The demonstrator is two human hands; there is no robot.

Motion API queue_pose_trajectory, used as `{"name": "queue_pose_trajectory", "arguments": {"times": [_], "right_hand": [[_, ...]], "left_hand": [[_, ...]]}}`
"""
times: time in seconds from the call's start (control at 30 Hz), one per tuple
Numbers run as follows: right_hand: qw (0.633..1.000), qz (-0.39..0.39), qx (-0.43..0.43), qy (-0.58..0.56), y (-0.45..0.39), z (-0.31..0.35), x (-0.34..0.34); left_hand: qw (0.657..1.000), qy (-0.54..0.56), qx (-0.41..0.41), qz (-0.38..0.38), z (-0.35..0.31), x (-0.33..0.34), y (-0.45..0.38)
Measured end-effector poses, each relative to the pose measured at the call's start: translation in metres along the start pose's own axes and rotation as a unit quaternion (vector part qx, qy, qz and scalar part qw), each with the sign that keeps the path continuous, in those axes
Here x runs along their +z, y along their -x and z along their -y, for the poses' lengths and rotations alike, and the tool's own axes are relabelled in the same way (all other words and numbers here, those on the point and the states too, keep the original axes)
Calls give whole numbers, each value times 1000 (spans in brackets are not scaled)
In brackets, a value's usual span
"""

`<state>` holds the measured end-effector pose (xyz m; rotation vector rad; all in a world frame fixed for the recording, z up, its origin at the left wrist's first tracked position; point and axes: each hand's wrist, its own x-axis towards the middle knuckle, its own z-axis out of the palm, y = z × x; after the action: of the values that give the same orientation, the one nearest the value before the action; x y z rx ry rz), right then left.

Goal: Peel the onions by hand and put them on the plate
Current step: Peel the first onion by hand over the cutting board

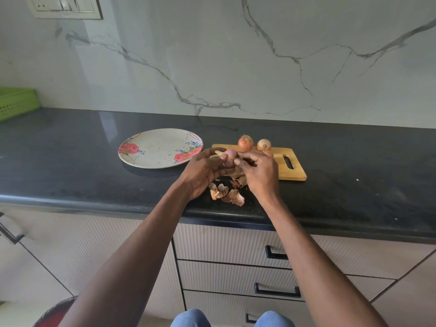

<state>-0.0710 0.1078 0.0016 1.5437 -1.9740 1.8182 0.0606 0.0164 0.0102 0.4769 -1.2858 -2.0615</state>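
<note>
You hold the first onion (pixel 229 157), mostly pink and bare, over the board (pixel 286 165): left hand (pixel 201 172) cups it, right hand (pixel 260 172) pinches skin. Peels (pixel 227 193) lie near. Two onions (pixel 245 143) remain unpeeled far on the board; the plate (pixel 160 147), left, holds none.

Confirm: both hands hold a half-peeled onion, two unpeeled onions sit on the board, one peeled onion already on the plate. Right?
Not quite. The head view shows the plate holding no onion. The rest stands: the left hand and right hand hold the half-peeled onion, and two unpeeled onions sit on the board.
</note>
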Motion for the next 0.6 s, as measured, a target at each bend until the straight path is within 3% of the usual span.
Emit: {"name": "queue_pose_trajectory", "arguments": {"times": [0.43, 0.6], "right_hand": [[998, 40, 35, 20, 0, 0, 0], [990, 51, 108, -80, -2, -1, 0]], "left_hand": [[998, -57, -2, -31, 2, 1, -1], [999, -26, -14, -24, 0, 4, 2]]}}
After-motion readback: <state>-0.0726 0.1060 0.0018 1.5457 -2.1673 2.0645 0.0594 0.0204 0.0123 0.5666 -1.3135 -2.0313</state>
